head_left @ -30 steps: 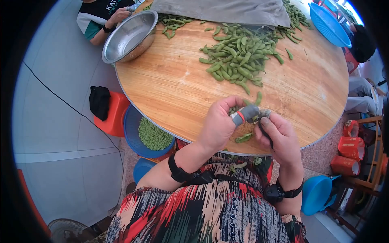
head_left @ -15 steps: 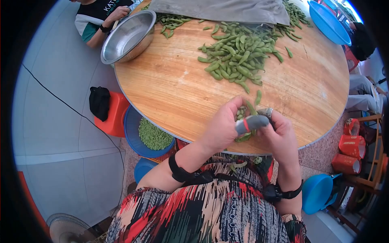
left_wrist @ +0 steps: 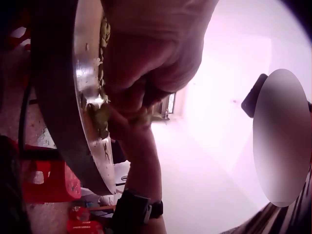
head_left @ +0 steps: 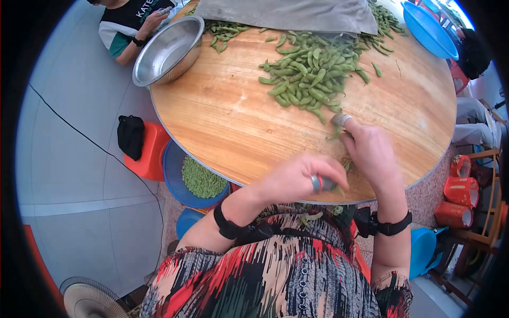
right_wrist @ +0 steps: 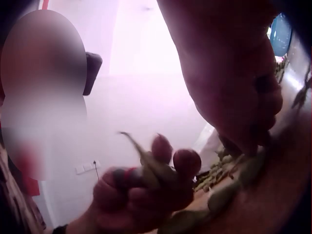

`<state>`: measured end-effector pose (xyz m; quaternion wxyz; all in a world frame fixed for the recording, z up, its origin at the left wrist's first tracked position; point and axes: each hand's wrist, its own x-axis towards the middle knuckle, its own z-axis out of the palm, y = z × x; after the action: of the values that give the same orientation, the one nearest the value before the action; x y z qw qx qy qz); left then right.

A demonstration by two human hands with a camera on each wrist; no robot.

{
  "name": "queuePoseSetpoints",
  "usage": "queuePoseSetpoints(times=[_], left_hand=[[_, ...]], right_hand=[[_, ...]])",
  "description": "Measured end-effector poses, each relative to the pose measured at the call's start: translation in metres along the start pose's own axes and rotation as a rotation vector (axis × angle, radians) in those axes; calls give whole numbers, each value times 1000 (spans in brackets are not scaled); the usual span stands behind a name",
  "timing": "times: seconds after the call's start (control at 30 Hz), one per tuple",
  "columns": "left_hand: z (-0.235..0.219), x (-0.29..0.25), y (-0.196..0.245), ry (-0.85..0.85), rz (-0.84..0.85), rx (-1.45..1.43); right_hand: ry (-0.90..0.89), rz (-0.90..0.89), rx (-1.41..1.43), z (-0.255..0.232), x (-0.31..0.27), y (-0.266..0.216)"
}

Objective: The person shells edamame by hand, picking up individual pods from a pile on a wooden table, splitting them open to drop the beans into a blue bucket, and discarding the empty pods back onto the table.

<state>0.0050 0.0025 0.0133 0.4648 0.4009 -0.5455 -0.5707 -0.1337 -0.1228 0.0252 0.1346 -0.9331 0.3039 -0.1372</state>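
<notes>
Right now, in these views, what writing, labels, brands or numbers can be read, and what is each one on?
"KATE": white capitals on the dark shirt of the person seated at the far side of the round table; the word runs on, cut off by a fold.
A smaller line under it on that shirt: too small to read.
Red packets on the floor to the right: markings too blurred to read.
Both wrist views: no writing.

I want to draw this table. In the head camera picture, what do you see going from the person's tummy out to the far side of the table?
Left hand curled at the near table edge → right hand reaching out → pile of green pods → grey cloth at the far edge of the wooden table.
</notes>
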Motion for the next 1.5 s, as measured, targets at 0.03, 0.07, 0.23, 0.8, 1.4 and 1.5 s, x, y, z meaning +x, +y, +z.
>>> queuePoseSetpoints(times=[0.03, 0.07, 0.23, 0.8, 1.4, 1.5], left_hand=[[5, -1, -3, -39, 14, -1], [6, -1, -3, -35, 15, -1], [10, 4, 7, 436, -173, -344], [11, 11, -6, 685, 70, -380], [-9, 7, -4, 156, -178, -929], [1, 9, -2, 386, -163, -759]], right_hand=[[-68, 65, 9, -3, 2, -5], [-70, 62, 9, 0, 1, -2], [34, 226, 640, 5, -16, 0], [-333, 518, 1661, -5, -42, -27], [-492, 545, 1975, -3, -44, -24], [-343, 498, 1528, -1, -42, -25]])
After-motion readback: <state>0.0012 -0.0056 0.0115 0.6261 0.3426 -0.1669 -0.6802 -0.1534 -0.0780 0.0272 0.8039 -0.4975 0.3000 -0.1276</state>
